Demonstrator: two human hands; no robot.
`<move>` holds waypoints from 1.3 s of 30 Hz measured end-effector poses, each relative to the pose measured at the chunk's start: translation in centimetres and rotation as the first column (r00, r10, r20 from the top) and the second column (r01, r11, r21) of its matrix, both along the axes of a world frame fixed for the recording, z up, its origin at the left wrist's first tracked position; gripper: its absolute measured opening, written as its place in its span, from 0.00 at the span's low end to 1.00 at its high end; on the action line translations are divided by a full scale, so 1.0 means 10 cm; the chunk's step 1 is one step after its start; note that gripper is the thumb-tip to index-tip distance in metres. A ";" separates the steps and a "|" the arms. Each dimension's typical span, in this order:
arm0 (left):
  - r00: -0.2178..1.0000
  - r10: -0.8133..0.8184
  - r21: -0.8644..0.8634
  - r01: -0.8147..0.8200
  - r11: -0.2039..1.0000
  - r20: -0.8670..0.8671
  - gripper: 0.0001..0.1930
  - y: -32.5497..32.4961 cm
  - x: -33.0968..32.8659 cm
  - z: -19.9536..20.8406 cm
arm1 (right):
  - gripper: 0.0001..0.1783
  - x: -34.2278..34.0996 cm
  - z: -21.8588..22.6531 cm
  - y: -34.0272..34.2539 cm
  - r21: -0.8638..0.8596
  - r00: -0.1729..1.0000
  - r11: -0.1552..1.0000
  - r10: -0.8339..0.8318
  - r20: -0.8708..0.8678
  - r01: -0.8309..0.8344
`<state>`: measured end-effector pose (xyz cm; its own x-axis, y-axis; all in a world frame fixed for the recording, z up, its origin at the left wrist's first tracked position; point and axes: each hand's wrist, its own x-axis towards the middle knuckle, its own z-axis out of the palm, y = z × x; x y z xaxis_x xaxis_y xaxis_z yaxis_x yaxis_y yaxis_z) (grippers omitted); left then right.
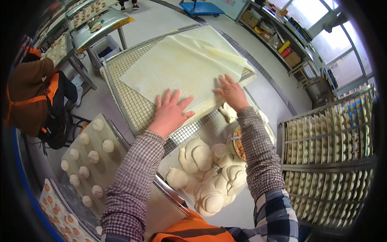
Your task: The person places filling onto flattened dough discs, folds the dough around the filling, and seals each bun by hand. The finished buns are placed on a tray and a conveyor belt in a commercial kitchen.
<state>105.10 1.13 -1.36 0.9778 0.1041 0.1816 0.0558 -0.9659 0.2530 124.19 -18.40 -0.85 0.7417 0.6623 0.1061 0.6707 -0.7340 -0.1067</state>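
A pale, thin cloth [173, 66] lies over a large mesh tray [131, 94], its far right part rumpled into folds. My left hand [171, 111] rests on the cloth's near edge with fingers spread. On the right, my right hand [233, 93] touches the cloth near its corner, fingers apart and holding nothing visible. Just below the hands, several flattened dough rounds [195, 155] lie in overlapping piles on the work surface. A bowl of orange-brown filling [240, 147] is partly hidden by my right forearm. One loose dough piece [228, 112] sits by my right wrist.
At left, a tray of shaped buns [93, 156] stands beside another tray with filled dough rounds [60, 213]. A seated co-worker [34, 92] is at far left. A tall rack [326, 161] of loaded trays stands right. Behind are a blue trolley [201, 8] and shelving [278, 36].
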 end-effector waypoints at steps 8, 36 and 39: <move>0.770 0.556 -0.252 -0.497 0.830 0.312 0.23 1.41 0.28 -0.50 | 0.22 0.69 -0.95 0.92 0.183 0.873 0.863 0.486 -0.039 -0.472; -0.319 0.900 -0.209 -0.898 -0.387 -0.296 0.12 1.41 -9.38 -2.07 | 0.13 -6.58 -2.06 2.54 0.211 0.247 0.822 0.387 -0.889 -0.530; -0.247 0.931 -0.323 -0.887 -0.329 -0.270 0.09 1.49 -9.41 -2.11 | 0.12 -6.59 -2.19 2.51 0.087 0.133 0.978 0.113 -0.985 -0.188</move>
<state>11.03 16.05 -22.46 -0.4047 0.9048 -0.1326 0.7450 0.4103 0.5260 58.25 6.69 -22.71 0.0773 0.7502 -0.6566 0.1237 -0.6607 -0.7404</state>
